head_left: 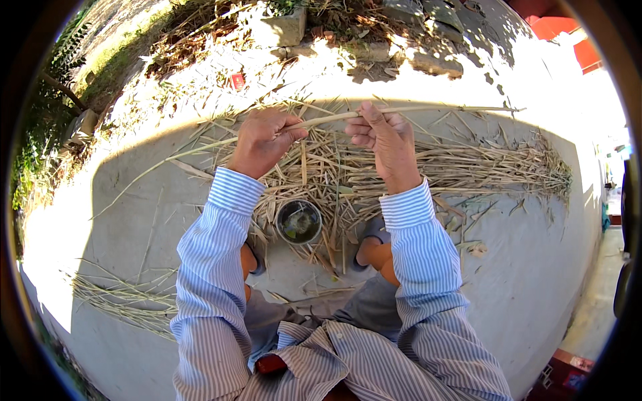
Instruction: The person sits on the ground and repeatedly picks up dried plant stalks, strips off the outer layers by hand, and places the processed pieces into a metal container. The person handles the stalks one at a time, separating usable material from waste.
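Nearest my view are the wearer's grey trousers (364, 304) and the two striped sleeves (214, 274), which reach forward and hide the inner end of a thin bunch of stalks (124, 301) on the left. Between the shoes (378, 228) I see a round container (319, 224) of dark liquid with something pale in it; it sits midway between the feet, presumably to stay within easy reach of both hands, though it also takes up floor directly below the work. Loose straw (334, 200) crowds up to it and would snag a foot before anything else. Above that, I have the long pale stalk (328, 120) strung between the hands, raised over the heap, I judge, to hold it clear of the tangle. The left hand (259, 144) is curled, pinching it between thumb and fingers; the right hand (386, 142) pinches it too, thumb uppermost. Gripping at two spots likely steadies so slender a length, since one end droops far left and the other runs out to the right. Beneath and right lies a thick sheaf (495, 167), its stems roughly aligned, perhaps for easy picking. Farther off I make out a small red packet (237, 81) on the sunlit ground, then dry leaves (190, 43) and a pale block (281, 28) bordering the concrete.
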### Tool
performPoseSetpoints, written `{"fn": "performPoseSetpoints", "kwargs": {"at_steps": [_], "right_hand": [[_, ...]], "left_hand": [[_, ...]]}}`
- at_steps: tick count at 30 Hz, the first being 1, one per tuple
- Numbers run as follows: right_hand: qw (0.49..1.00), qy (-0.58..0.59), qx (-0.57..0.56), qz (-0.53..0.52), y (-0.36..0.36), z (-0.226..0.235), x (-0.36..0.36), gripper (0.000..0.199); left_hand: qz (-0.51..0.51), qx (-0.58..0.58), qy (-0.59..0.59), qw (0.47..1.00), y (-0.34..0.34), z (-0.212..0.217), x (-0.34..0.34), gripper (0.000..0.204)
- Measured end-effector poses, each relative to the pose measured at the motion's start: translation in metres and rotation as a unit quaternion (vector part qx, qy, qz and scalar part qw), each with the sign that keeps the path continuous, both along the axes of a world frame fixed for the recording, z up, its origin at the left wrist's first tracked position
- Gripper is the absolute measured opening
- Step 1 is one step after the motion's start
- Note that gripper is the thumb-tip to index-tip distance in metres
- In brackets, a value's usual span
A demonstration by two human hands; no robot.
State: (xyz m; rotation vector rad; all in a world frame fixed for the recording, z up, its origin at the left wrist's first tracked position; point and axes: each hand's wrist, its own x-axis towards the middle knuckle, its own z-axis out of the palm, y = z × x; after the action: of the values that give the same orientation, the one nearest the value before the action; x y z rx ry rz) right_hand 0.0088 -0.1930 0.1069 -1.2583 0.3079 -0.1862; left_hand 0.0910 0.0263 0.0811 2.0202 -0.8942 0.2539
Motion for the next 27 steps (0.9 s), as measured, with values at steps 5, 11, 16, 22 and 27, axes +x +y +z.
{"fn": "performPoseSetpoints", "kwargs": {"at_steps": [5,11,16,22,27], "right_hand": [[0.997,0.027,-0.037,-0.056,-0.016,-0.015,0.003,0.041],[0.996,0.008,-0.041,-0.073,-0.017,-0.012,-0.002,0.045],[0.997,0.011,-0.032,-0.072,-0.012,-0.008,0.002,0.047],[0.998,0.018,-0.026,-0.057,-0.01,-0.008,-0.001,0.047],[0.991,0.018,-0.099,-0.091,-0.014,-0.002,-0.002,0.043]], "left_hand": [[0.108,-0.268,0.214,0.933,0.026,0.028,0.016,0.015],[0.147,0.05,-0.045,0.987,0.066,0.011,0.03,0.035],[-0.017,0.054,-0.041,0.998,0.023,-0.009,0.007,0.026],[0.0,-0.026,0.095,0.995,0.002,-0.014,0.002,0.017],[0.061,-0.298,0.307,0.902,0.016,0.004,0.014,0.014]]}}
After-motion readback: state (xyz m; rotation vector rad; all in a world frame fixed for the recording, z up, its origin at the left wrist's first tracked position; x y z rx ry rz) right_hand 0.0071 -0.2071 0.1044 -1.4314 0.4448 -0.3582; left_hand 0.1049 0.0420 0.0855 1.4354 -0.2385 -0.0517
